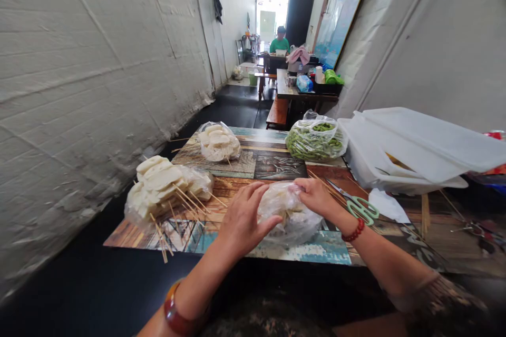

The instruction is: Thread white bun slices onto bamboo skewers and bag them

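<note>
A clear plastic bag (294, 221) with pale food inside lies near the table's front edge, between my two hands. My left hand (247, 216) is at the bag's left side, thumb and fingers spread apart. My right hand (316, 196) pinches the bag's upper right edge. To the left lies a pile of pale white slices on wooden skewers (166, 179), partly in plastic. Behind it sits another clear bag of pale slices (219, 142). Green-handled scissors (361, 208) rest right of my right hand, beside loose skewers (326, 188).
A bag of green vegetables (316, 138) stands at the table's back right, next to white plastic tubs (395, 168). A white tissue (389, 205) lies before them. Farther back are another table (282, 81), a bench (277, 111) and a seated person in green (279, 43). A wall runs along the left.
</note>
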`<state>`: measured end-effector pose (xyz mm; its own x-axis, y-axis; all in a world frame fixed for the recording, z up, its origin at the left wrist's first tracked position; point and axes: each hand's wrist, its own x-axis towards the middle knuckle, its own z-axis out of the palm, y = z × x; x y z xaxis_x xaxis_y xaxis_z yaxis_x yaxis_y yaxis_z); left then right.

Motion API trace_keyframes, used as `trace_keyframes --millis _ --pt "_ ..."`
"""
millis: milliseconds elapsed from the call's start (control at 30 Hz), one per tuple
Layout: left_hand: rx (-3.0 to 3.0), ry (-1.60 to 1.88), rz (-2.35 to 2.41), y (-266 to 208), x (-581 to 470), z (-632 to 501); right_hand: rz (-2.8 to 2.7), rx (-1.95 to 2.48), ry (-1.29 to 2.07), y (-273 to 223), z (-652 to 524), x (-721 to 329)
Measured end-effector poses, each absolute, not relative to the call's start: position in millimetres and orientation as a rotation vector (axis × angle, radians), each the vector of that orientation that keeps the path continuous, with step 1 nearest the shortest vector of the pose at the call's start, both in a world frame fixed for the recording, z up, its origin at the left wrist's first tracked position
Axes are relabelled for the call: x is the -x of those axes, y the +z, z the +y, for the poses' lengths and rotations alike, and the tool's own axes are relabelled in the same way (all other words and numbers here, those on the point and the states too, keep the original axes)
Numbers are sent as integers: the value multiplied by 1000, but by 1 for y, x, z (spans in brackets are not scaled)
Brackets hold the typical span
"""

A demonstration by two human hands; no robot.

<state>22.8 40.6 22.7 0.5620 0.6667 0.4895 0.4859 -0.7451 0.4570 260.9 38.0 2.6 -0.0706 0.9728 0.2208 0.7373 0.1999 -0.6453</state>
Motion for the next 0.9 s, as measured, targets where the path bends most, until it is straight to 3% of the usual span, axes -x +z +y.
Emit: trace_keyframes --millis 100,233,400,533,633,767,900 --pt "-2471 887 1006 11 -47 60 -1726 1501 588 13 49 -258" --pt "-2285 1050 885 -6 -60 83 -1591 1411 673 28 52 -252" --pt "-2179 1275 868 -5 -51 97 -1587 1337 448 39 46 -256" --pt "-2315 1020 1000 -9 -39 105 -1787 1441 379 25 45 -264" --pt "-2259 1054 1073 -11 -33 112 -1807 1473 424 16 50 -269" --pt "-1955 1282 1068 2 -31 114 -1898 1494 427 26 56 -276" --pt "-1373 1180 977 18 -32 112 -2108 1450 242 39 59 -281"
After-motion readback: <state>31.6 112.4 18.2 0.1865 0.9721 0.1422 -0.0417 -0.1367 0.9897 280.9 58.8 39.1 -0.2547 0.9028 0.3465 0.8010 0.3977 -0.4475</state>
